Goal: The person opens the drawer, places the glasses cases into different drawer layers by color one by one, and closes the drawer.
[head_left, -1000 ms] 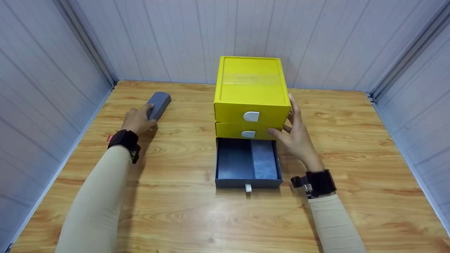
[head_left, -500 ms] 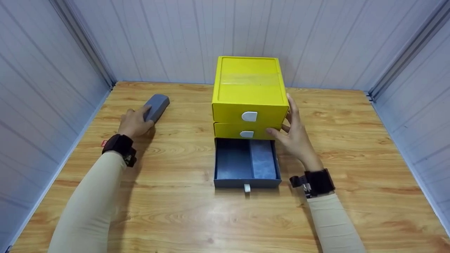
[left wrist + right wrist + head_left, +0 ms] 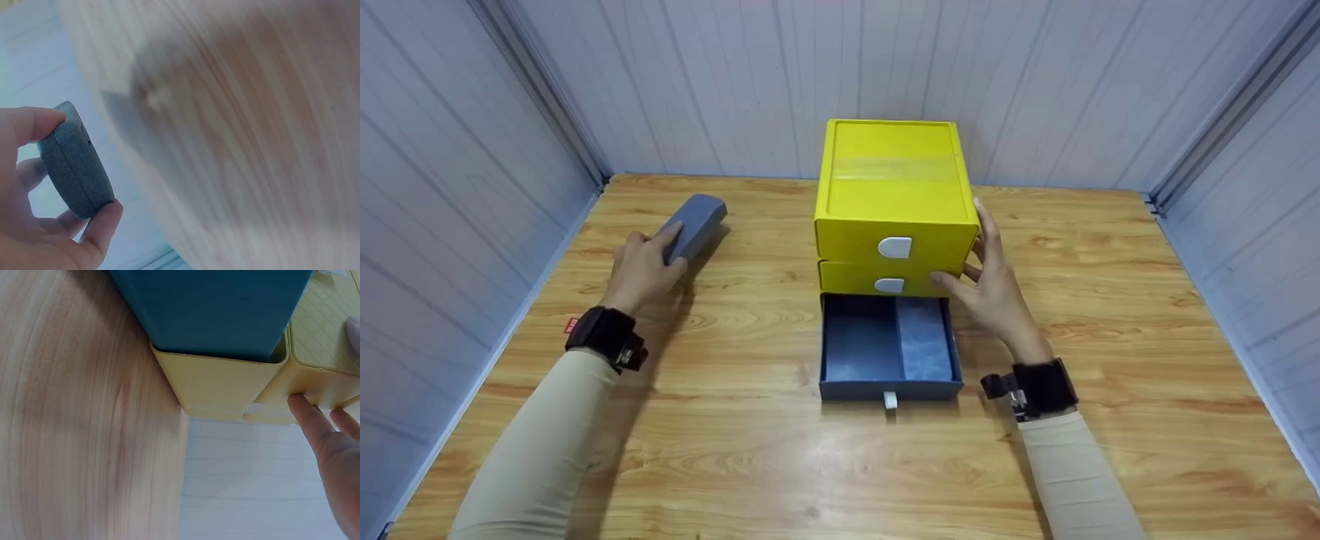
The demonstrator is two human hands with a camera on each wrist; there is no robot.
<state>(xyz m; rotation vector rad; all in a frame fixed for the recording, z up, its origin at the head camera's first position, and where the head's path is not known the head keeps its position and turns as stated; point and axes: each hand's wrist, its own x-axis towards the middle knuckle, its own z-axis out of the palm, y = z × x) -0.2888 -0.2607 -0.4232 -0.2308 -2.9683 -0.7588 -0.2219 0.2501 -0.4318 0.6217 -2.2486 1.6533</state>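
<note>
My left hand (image 3: 641, 271) grips a grey glasses case (image 3: 697, 221) between thumb and fingers, at the left rear of the table. In the left wrist view the fabric-covered glasses case (image 3: 79, 166) shows a seam along its edge, and it is raised off the wood. At the yellow drawer box (image 3: 896, 176), my right hand (image 3: 997, 289) rests its thumb on the front near the right edge. Its other fingers (image 3: 306, 410) lie against the box's side. Below, the bottom drawer (image 3: 859, 341) is pulled out, dark blue inside, with a marbled blue strip along its right.
The wooden table (image 3: 735, 465) is enclosed by white panel walls (image 3: 720, 82) at the back and sides. White tabs mark the two upper drawers, which are closed. The pulled-out drawer has a small white pull tab (image 3: 890, 400) at its front.
My left hand has lifted the glasses case a little, and its shadow now falls apart to the right. The left wrist has shifted toward the lower left. My right hand stays at the box.
</note>
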